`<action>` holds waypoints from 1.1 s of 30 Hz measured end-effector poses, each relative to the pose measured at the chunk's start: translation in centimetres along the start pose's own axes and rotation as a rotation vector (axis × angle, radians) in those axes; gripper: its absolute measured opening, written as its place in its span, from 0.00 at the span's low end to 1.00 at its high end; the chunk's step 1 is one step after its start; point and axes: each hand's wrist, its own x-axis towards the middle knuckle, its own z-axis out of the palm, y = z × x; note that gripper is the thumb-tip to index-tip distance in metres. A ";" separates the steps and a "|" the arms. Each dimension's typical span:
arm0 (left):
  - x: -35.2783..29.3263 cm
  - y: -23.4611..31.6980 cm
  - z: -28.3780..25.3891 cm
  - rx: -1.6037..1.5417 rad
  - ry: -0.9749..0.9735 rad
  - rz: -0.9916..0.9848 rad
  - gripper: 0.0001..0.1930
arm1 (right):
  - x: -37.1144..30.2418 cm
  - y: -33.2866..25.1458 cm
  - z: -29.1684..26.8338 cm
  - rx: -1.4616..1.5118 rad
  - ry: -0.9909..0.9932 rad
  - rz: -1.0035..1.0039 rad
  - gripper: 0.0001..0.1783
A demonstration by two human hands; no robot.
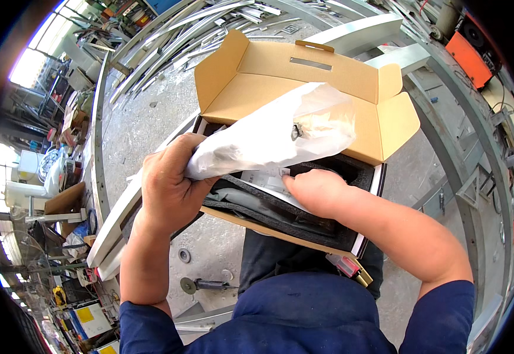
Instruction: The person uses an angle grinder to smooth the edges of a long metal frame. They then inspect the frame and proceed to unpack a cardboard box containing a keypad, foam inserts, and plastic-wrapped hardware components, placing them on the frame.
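Note:
My left hand (171, 183) is closed around the lower end of a white plastic bag (251, 141), lifted over an open cardboard box (304, 88). A small dark part shows near the bag's wider end; the rest of its contents cannot be made out. Inside the box, my right hand (316, 192) pinches the edge of a white printed packet (264, 178), its fingertips partly hidden. Black foam (251, 206) lines the box, with a dark, long item set in it under the packet. The box's lid stands folded back on the far side.
Metal beams (460, 147) curve along the right, and a pale beam (118, 233) runs at the left. Below the box lie an angle grinder (207, 284) and a grey disc (184, 255). Metal offcuts (192, 29) are piled behind. An orange machine (469, 56) stands far right.

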 end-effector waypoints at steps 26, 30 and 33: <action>-1.7 -1.8 0.0 0.029 0.192 0.032 0.14 | -4.8 1.2 -2.6 0.588 0.546 0.060 0.10; -1.0 -1.7 0.0 -0.007 0.195 -0.004 0.14 | -6.5 2.9 -1.1 0.773 0.601 0.051 0.10; -0.6 -1.9 0.5 0.036 0.154 0.036 0.15 | -7.3 0.3 -0.5 0.695 0.458 0.134 0.12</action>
